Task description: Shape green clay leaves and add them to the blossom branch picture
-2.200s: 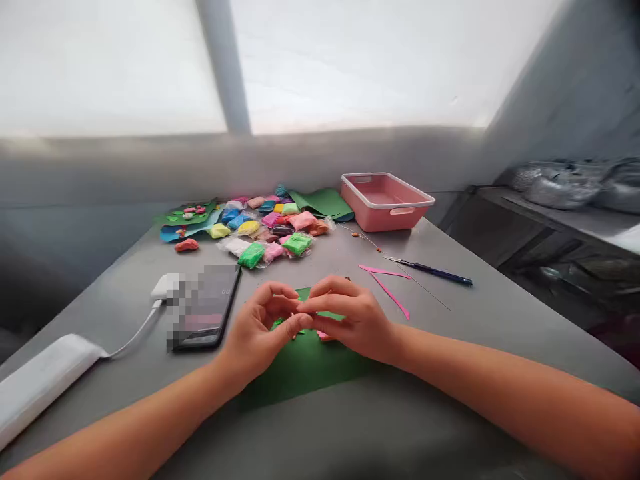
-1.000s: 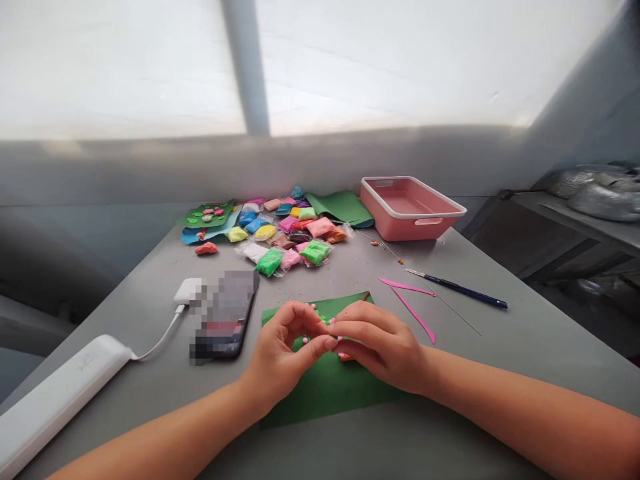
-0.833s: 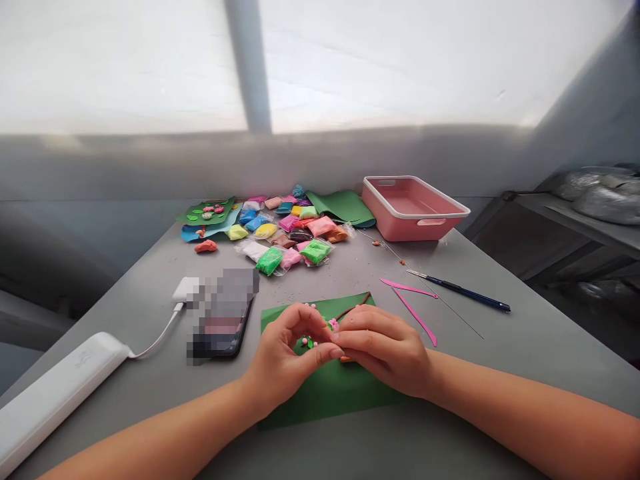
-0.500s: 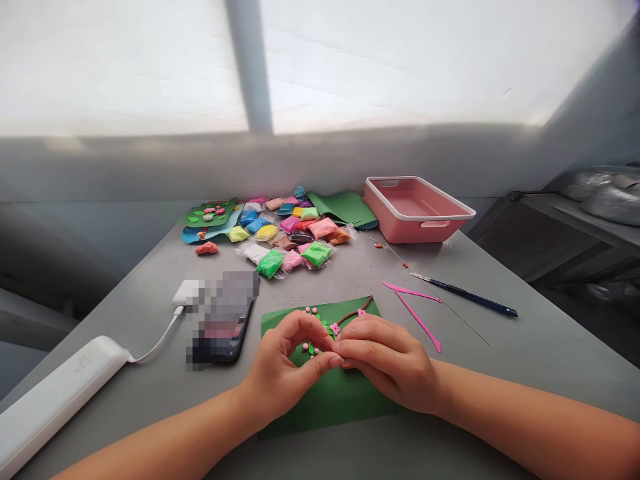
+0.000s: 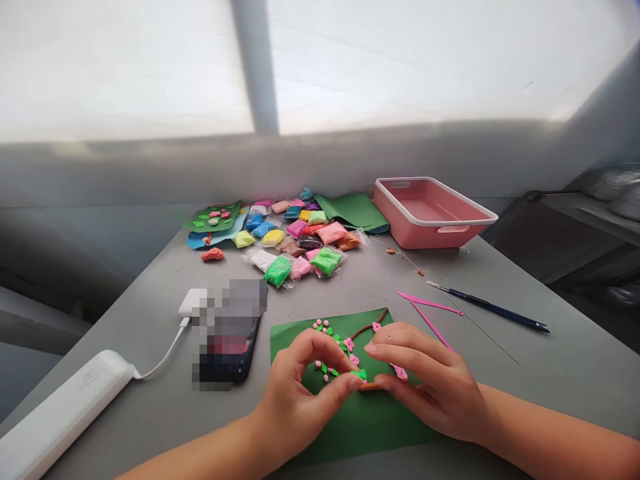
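My left hand (image 5: 300,387) is closed in a pinch on a small piece of green clay (image 5: 361,375), held over the green sheet (image 5: 360,427). My right hand (image 5: 435,380) has its thumb and fingers apart, its thumb tip beside an orange-brown clay strip (image 5: 370,387). Whether the thumb touches the strip, I cannot tell. On the sheet lie a thin brown clay branch (image 5: 361,329), a pink clay flower (image 5: 349,345) among others, pink balls and green leaves. Another pink flower (image 5: 400,372) shows between my right thumb and fingers. My hands cover part of the design.
Pink plastic tools (image 5: 433,303), a dark-handled brush (image 5: 495,310) and a wire lie at right. Behind are bagged clay packets (image 5: 327,260) and a pink basket (image 5: 435,237). A phone (image 5: 240,333) cabled to a white power bank (image 5: 75,407) sits left, near red clay (image 5: 213,255).
My right hand has drawn away to the right from my left fingertips, and its fingers have parted. The green clay now shows in my left pinch. The view has shifted slightly.
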Available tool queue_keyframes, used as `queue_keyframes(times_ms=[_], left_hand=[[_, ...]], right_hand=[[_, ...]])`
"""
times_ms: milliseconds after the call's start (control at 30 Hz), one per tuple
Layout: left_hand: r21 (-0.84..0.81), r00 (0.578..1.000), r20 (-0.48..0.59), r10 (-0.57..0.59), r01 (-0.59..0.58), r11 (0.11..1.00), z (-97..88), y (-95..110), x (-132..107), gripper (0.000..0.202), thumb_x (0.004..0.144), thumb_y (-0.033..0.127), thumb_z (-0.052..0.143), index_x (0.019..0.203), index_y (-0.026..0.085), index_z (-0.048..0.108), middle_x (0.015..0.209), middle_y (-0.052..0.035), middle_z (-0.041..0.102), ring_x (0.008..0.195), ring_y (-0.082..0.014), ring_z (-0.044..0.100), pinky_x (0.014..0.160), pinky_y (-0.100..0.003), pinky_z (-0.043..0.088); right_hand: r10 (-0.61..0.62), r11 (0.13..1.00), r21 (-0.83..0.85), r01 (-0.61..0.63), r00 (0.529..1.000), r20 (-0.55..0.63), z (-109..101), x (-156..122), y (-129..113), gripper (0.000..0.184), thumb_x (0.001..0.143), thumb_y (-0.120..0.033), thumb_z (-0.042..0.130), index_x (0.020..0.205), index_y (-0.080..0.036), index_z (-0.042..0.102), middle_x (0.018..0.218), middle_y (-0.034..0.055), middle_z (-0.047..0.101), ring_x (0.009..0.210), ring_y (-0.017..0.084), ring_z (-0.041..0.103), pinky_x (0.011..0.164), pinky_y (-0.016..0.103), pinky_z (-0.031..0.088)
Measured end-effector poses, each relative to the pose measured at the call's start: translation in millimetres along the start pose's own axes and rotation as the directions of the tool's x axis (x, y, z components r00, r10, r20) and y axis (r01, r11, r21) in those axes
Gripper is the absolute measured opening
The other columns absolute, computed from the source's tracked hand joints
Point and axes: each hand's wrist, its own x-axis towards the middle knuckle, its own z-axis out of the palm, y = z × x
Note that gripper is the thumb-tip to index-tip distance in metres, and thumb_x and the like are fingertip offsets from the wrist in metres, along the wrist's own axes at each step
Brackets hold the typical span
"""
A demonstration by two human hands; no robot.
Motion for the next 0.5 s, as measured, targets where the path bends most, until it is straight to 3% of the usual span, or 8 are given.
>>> queue_keyframes(times_ms=[233, 500], left_hand=[[0.037, 0.994, -0.007, 0.109, -0.109, 0.993, -5.9, -11.8, 6.2, 0.012, 0.080, 0.024, 0.075, 0.083, 0.021, 0.065, 0.076, -0.0042, 0.078, 0.067, -0.0161, 0.071, 0.065, -0.024, 0.055], [-0.005, 1.000, -0.016, -0.003, 0.003, 1.000, -7.1, -17.7, 14.7, 0.018, 0.084, 0.038, 0.073, 0.086, 0.022, 0.066, 0.072, -0.0060, 0.078, 0.065, -0.0171, 0.072, 0.063, -0.024, 0.055]], right_hand=[[0.086, 0.996, -0.030, -0.087, 0.995, -0.055, -11.4, 13.2, 17.2, 0.020, 0.095, -0.014, 0.056, 0.110, -0.014, 0.068, 0.087, 0.0105, 0.073, 0.088, 0.022, 0.071, 0.075, 0.033, 0.064], [0.199, 0.980, 0.030, -0.198, 0.978, -0.058, -14.0, 21.9, 29.2, 0.024, 0.088, -0.007, 0.056, 0.105, -0.015, 0.071, 0.080, 0.0091, 0.072, 0.080, 0.023, 0.072, 0.066, 0.033, 0.064]])
